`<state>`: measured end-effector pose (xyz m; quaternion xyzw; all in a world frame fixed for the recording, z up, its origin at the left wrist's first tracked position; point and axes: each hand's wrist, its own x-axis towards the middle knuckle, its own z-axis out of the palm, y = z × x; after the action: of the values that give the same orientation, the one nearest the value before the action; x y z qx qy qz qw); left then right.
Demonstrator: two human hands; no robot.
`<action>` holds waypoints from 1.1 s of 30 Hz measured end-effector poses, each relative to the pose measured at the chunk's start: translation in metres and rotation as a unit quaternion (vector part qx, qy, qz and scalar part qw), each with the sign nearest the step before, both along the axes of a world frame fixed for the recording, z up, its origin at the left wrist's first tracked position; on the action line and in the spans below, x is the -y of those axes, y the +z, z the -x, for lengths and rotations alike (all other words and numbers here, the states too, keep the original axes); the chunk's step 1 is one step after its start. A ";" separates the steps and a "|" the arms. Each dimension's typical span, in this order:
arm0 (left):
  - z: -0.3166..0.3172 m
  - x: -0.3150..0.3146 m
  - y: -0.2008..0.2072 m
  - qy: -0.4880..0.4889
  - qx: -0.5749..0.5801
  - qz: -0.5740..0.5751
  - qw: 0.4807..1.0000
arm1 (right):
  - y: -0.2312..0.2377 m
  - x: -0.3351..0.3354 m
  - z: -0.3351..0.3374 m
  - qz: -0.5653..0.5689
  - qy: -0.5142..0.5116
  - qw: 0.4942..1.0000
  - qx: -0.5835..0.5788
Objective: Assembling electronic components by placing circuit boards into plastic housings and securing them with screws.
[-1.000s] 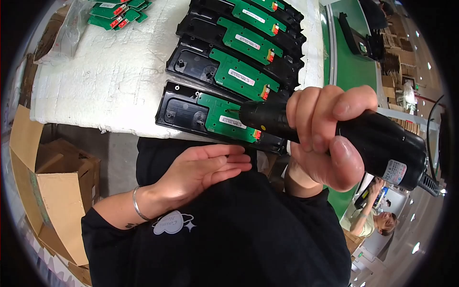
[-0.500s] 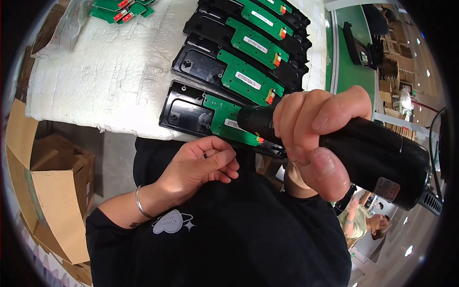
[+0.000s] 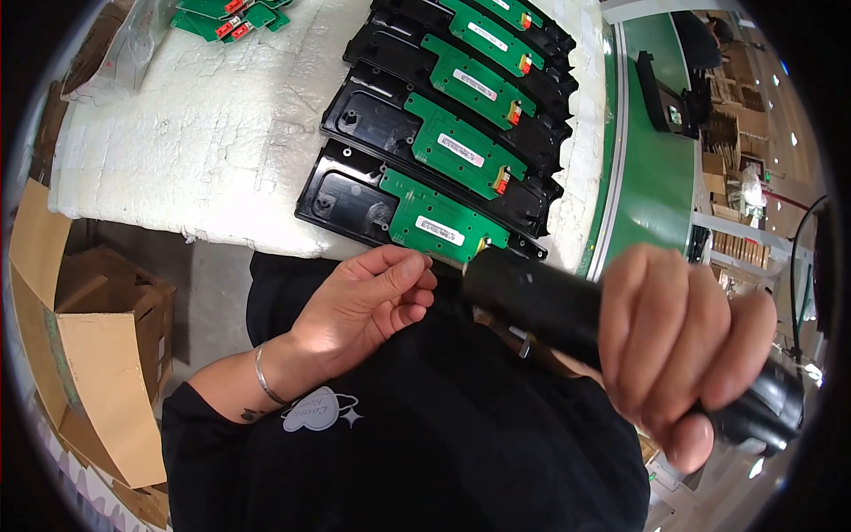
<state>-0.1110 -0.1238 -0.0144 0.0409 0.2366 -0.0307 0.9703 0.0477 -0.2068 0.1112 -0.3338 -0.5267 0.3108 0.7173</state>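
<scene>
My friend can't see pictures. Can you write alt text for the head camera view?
A right hand grips a black electric screwdriver, its tip by the left hand, at the nearest black tray holding a green circuit board. More such trays sit behind on white foam padding.

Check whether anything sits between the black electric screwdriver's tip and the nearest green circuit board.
Nothing visible does. The right hand holds the black electric screwdriver with its nose at the nearest green circuit board; the left hand's fingertips pinch beside the tip, not across it.
</scene>
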 end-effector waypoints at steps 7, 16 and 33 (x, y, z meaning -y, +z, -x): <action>-0.002 0.001 0.001 -0.005 0.047 -0.001 0.999 | 0.006 0.009 -0.003 0.003 0.071 0.997 0.018; -0.002 0.002 -0.004 0.014 0.077 0.008 0.997 | 0.003 0.009 0.006 0.045 -0.006 0.999 -0.001; 0.012 0.000 0.003 -0.065 0.026 -0.113 0.991 | -0.023 -0.013 0.011 0.150 -0.018 0.988 0.041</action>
<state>-0.1234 -0.1241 -0.0110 0.1669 0.2103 -0.0658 0.9610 0.0372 -0.1935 0.0882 -0.4596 -0.4966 0.3597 0.6425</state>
